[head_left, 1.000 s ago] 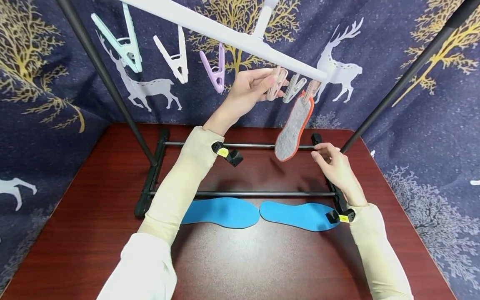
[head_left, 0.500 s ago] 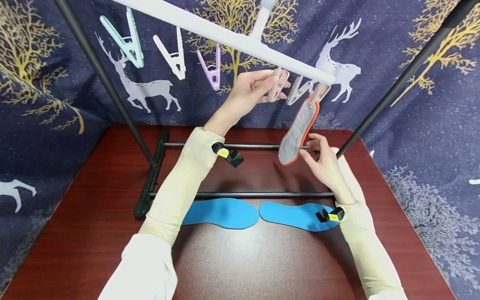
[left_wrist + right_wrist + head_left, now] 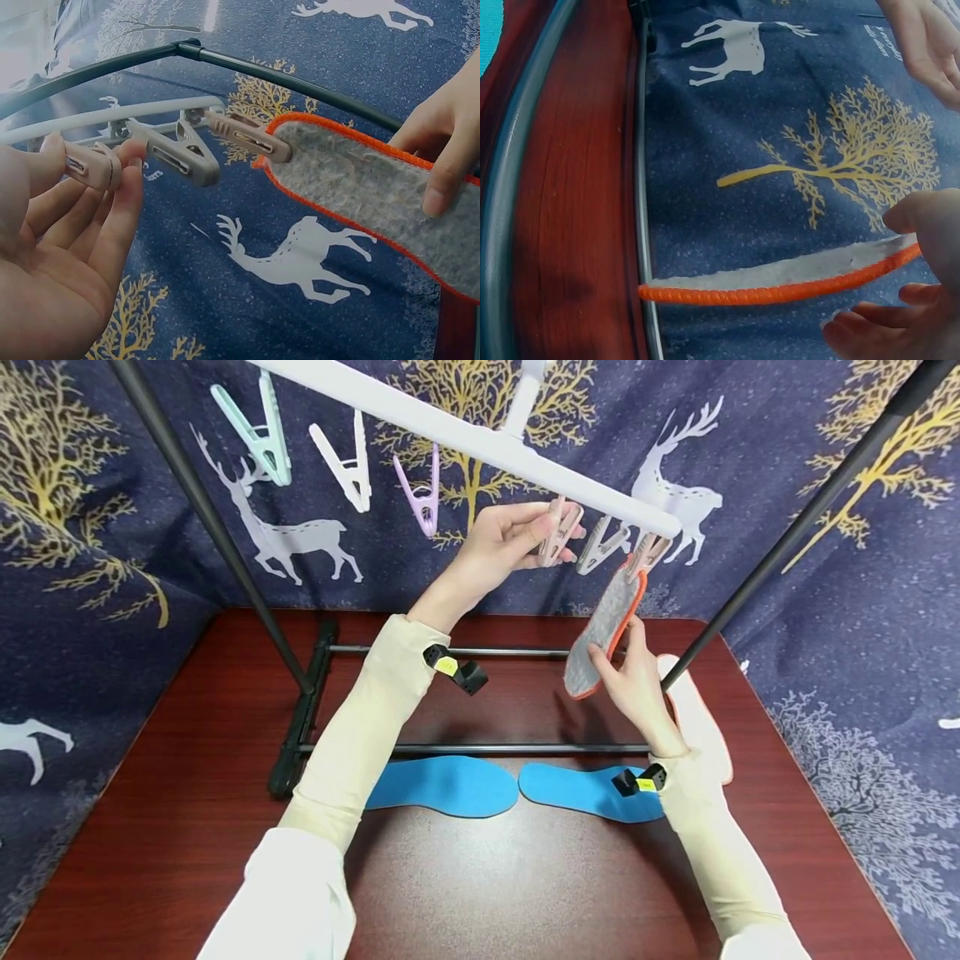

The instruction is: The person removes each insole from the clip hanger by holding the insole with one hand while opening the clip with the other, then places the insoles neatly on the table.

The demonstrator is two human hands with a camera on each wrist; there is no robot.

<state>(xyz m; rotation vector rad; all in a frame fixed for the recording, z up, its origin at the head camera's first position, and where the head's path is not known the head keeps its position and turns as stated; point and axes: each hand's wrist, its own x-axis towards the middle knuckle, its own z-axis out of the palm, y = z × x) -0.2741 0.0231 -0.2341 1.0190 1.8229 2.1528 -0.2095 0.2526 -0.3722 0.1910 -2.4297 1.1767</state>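
Observation:
My left hand pinches a pinkish-beige clip that hangs from a white hanger. Beside it hangs a grey clip, its jaws holding nothing. At the hanger's right end, another beige clip grips one end of a grey felt insole edged in orange. Lower down, my right hand holds this insole by its edge, thumb on the felt face and fingers behind. The right wrist view shows the orange edge running between thumb and fingers.
Two blue insoles lie on the dark red table. A pale insole rests to the right, by a black rack post. Mint, white and purple clips dangle on the hanger's left. Rack bars cross low behind.
My right hand has moved left and taken hold of the hanging insole. The hanger's right end has swung rightward and slightly down, the insole with it. My left hand keeps its pinch.

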